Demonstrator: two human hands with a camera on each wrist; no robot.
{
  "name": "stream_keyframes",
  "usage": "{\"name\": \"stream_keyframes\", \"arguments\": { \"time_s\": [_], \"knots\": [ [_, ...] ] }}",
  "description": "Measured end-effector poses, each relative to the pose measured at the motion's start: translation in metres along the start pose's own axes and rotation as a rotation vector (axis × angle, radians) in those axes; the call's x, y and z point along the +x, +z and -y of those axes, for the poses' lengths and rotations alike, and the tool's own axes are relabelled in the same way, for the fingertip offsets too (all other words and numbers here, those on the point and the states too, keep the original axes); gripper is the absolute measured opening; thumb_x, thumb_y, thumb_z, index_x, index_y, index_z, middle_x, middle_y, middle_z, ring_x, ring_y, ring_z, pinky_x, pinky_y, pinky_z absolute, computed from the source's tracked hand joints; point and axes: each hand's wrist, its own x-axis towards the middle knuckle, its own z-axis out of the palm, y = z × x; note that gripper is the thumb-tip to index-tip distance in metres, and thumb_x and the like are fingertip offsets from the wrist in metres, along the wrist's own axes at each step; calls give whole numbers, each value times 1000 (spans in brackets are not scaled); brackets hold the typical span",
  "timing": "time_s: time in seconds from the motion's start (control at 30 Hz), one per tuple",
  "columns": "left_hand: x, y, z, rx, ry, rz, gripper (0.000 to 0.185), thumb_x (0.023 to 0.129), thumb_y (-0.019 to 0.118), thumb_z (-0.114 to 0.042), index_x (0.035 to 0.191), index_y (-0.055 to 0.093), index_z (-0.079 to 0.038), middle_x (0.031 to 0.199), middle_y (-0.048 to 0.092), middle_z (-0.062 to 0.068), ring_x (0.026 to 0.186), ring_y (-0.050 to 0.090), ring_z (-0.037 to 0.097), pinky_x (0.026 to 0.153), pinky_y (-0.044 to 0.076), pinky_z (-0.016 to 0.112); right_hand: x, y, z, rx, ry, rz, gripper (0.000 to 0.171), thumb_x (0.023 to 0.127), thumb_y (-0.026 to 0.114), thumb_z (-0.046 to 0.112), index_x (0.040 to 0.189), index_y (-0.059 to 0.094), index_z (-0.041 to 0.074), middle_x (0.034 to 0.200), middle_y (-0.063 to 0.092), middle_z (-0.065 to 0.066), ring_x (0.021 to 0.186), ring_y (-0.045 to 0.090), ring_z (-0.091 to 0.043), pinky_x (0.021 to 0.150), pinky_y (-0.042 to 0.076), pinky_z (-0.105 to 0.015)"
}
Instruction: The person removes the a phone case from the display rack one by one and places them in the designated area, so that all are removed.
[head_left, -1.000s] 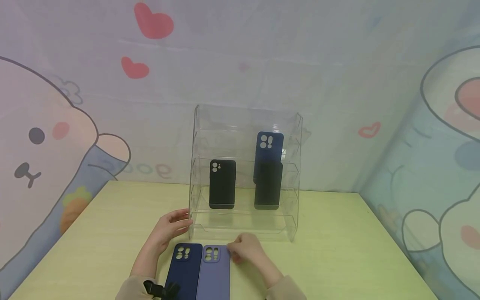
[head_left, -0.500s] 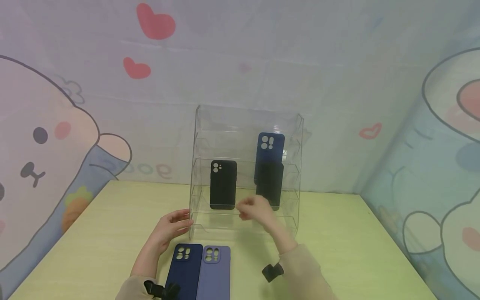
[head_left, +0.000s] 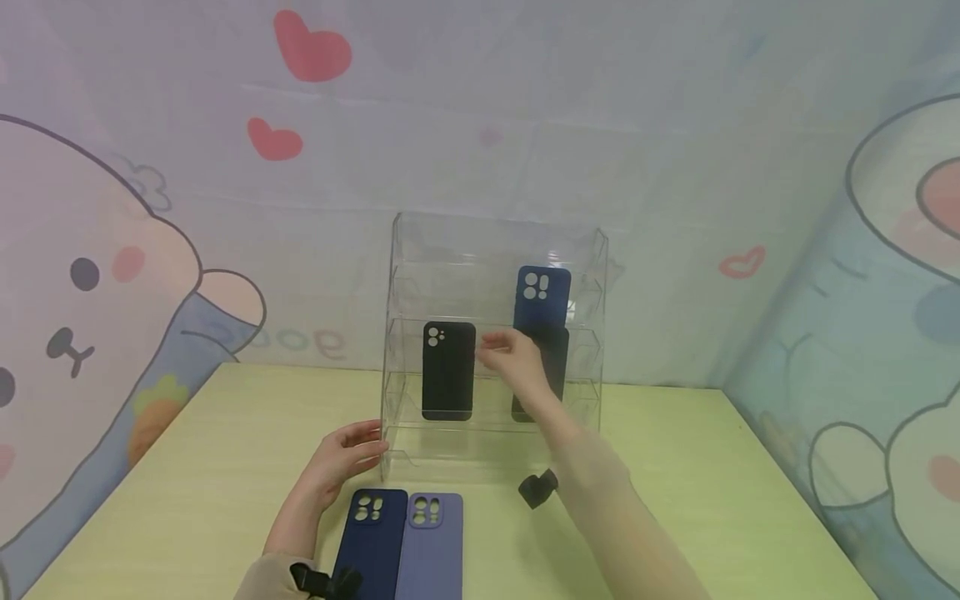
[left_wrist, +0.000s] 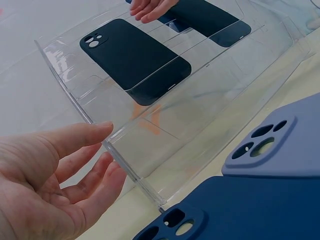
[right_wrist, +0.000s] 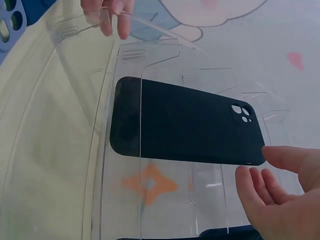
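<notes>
A clear tiered display rack [head_left: 495, 237] stands on the table. My left hand [head_left: 341, 458] holds its left side edge between thumb and fingers. A black phone case [head_left: 447, 371] leans upright in the rack's left part. Right at this case's upper corner are the thumb and fingertips of my right hand [right_wrist: 280, 185], relaxed and slightly spread, with nothing gripped between them. Behind the right hand, a second black phone case [head_left: 555, 358] leans at the right, partly covered. Above it, a blue phone case [head_left: 543, 296] stands one tier higher.
On the table before the rack lie a dark blue phone case [head_left: 372, 542] and a lilac phone case [head_left: 433, 550], side by side. A cartoon-printed cloth [head_left: 660, 150] hangs behind the yellow table [head_left: 697, 500].
My right hand has risen from beside the lilac case to the upper corner of the left black case. The left hand stays on the rack's side.
</notes>
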Motion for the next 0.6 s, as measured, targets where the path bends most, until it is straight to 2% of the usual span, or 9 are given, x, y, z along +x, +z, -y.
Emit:
{"name": "stream_keyframes", "arguments": {
  "time_s": [0.13,0.3,0.4,0.6],
  "knots": [
    [1,1,1,-6,1,-2,56,95,63,-11,144,42,5,141,45,29,116,61,26,100,54,41,10,4,2,10,-13,-29,34,89,69,13,119,64,-2,115,68,-18,106,66,-32,96,55,-44],
    [1,0,1,-14,0,-2,55,95,63,-10,144,42,4,141,46,28,115,61,24,100,54,40,18,8,6,20,1,2,39,89,69,13,125,62,-1,121,66,-19,112,64,-33,101,52,-46],
    [1,0,1,-13,0,-1,55,95,63,-10,144,42,4,140,46,28,114,61,23,100,54,40,20,12,7,8,18,14,40,90,69,13,127,61,-1,123,65,-20,114,62,-33,102,52,-44],
    [1,0,0,-14,3,0,55,95,63,-10,144,43,5,139,46,28,113,62,22,101,54,41,22,19,7,1,30,-13,38,90,69,11,125,61,-3,118,65,-21,113,63,-33,98,55,-41]
  ]
}}
